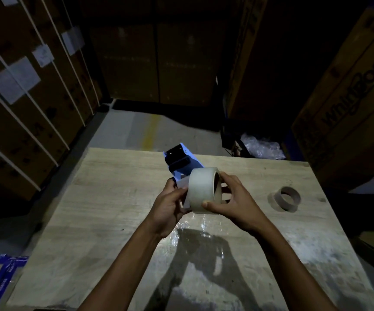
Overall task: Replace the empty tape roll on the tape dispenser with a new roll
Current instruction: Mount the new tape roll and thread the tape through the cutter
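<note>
Blue-bodied tape dispenser (182,161) is up in the air over the wooden table (105,198), and the fresh roll is going on, so this looks like the mounting step. The empty cardboard core (287,199) is already off and sitting by itself on the table, well off to the right of the hands.

Grip-wise: the left hand (170,204) is wrapped around the lower end of the dispenser, presumably the handle, though the handle itself is mostly hidden behind the fingers and the roll. The right hand (233,204) is closed on the new tape roll (205,190), thumb pressed on the outer face near the bottom and fingers curled over the top edge and round the far side. Neither hand is loose; both are clamped on their thing.

The roll is right up against the dispenser's side. I honestly can't tell whether it's fully seated on the hub or only partway, since the roll covers that spot. A whitish strip shows beside the left fingers, maybe the loose tape end, can't say for sure.

Next, my guess is the roll needs pushing home on the hub, then the free end gets peeled and fed forward toward the black roller and cutter end. Threading it sticky side the right way is the fiddly part.
</note>
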Motion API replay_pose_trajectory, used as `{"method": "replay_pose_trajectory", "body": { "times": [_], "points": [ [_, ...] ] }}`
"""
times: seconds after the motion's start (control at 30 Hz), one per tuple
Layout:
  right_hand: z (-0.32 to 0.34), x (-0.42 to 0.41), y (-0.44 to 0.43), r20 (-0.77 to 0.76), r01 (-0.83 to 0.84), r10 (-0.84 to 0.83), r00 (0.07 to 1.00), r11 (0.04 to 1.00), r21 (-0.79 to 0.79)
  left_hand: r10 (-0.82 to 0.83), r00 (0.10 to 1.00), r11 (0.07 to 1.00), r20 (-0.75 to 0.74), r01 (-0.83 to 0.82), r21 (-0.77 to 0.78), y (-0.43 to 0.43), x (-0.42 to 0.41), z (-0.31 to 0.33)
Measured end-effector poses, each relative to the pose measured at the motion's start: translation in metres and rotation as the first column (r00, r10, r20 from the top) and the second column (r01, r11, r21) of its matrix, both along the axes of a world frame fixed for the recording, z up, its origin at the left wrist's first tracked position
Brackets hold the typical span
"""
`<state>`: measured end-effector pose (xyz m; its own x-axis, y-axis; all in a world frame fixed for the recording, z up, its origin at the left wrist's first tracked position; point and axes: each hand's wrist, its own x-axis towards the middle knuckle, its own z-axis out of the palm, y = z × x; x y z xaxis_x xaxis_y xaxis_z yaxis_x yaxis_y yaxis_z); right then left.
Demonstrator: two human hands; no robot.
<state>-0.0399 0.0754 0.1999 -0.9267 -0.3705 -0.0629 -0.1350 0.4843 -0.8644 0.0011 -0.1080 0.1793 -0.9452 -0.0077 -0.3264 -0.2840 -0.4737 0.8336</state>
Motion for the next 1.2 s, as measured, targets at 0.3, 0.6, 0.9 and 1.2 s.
{"method": "replay_pose_trajectory", "body": {
  "times": [0.3, 0.6, 0.9, 1.2],
  "points": [
    [0.005, 0.002, -0.007, -0.013, -0.106, 0.106, 0.994, 0.992, -0.070, -0.064, 0.994, 0.995, -0.092, 0.056, -0.085, -0.007, -0.001, 0.006],
    [-0.004, -0.003, -0.025, 0.034, -0.072, 0.077, 0.996, 0.989, -0.129, 0.048, 0.988, 0.995, -0.145, -0.034, 0.096, -0.008, -0.003, 0.004],
    [-0.003, -0.001, -0.044, -0.002, -0.118, 0.119, 0.993, 0.984, -0.136, -0.002, 0.982, 0.991, -0.186, -0.023, -0.134, -0.014, -0.008, 0.003],
    [-0.006, -0.001, -0.052, -0.018, -0.032, 0.028, 0.999, 0.977, -0.209, -0.080, 0.989, 0.996, -0.125, 0.074, -0.058, -0.026, -0.011, 0.002]
  ]
}}
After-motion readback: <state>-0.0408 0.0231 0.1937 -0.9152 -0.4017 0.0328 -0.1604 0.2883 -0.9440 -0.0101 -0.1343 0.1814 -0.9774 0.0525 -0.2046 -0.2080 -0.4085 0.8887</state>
